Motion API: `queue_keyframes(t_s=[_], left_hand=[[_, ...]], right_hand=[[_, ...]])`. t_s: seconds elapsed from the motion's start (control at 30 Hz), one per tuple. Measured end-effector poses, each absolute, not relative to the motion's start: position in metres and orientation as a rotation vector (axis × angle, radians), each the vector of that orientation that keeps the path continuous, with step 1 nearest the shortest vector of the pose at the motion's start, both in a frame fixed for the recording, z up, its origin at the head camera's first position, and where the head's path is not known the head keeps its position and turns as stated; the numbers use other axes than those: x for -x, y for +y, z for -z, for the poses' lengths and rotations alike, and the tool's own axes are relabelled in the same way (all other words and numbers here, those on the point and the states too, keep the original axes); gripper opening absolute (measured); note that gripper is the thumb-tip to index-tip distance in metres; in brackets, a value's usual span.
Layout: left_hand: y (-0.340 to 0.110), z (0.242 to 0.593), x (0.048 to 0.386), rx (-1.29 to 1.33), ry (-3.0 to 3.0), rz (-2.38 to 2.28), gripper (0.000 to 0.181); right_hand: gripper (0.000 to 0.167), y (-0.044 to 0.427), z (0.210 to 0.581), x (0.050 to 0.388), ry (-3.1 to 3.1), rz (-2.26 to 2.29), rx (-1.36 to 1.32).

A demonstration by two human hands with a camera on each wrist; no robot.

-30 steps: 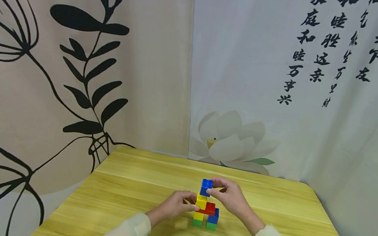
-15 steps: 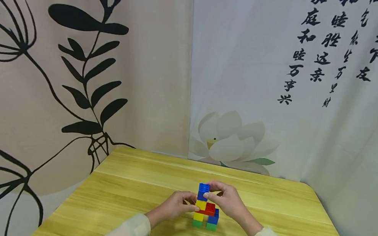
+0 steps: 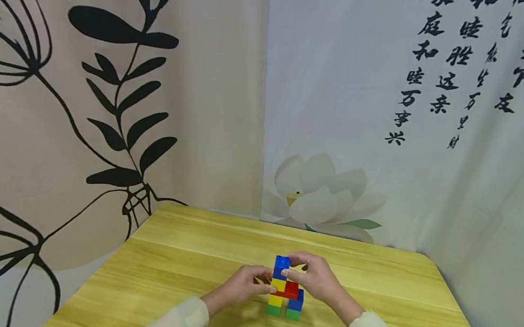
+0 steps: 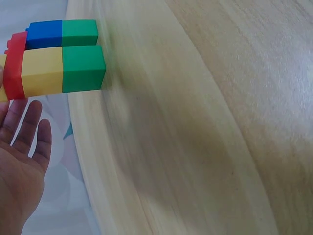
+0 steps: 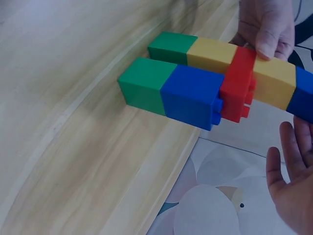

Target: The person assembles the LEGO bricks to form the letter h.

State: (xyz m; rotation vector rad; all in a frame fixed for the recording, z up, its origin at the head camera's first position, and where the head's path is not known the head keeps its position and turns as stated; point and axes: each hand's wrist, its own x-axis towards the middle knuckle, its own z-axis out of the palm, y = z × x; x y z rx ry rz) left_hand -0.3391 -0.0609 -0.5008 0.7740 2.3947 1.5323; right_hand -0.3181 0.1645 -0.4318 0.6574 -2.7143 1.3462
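A toy-brick structure stands on the table. Its left column has a green brick [image 3: 273,310] at the base, then a yellow brick [image 5: 210,53], a red plate [image 5: 238,83], another yellow brick [image 5: 275,83] and a blue brick [image 3: 282,263] on top. A second green brick [image 5: 143,87] with a blue brick [image 5: 191,92] on it stands to the right, under the overhanging end of the red plate. My left hand [image 3: 245,284] holds the tower around the upper yellow brick and red plate. My right hand [image 3: 319,279] pinches the top blue brick, which sits against the upper yellow one.
The wooden table [image 3: 174,271] extends around the bricks. Its far edge meets a fabric backdrop [image 3: 216,100] printed with plants, a lotus flower and black characters. Another curtain panel [image 3: 501,210] hangs along the right side.
My right hand has lowered the blue brick, shifting slightly left, from above the upper yellow brick down onto it. My left hand has stayed in place at the tower.
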Motion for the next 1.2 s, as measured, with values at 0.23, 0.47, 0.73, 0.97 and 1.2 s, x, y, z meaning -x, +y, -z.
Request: queue_keyframes(t_s=[0.23,0.47,0.73,0.97,1.2], left_hand=[[-0.06,0.501,0.342,-0.807,2.395,-1.521,0.015],[-0.062,0.502,0.341,-0.835,2.398,-1.546,0.018],[-0.06,0.502,0.338,-0.832,2.38,-1.574,0.017],[-0.06,0.502,0.338,-0.811,2.381,-1.588,0.016],[-0.06,0.501,0.338,-0.777,2.375,-1.578,0.017]], right_hand=[[0.031,0.164,0.435,0.318,-2.697,-1.378,-0.637],[0.035,0.162,0.44,0.317,-2.671,-1.424,-0.629],[0.034,0.161,0.448,0.314,-2.633,-1.476,-0.588],[0.03,0.159,0.453,0.313,-2.584,-1.514,-0.569],[0.03,0.159,0.456,0.313,-2.579,-1.51,-0.547]])
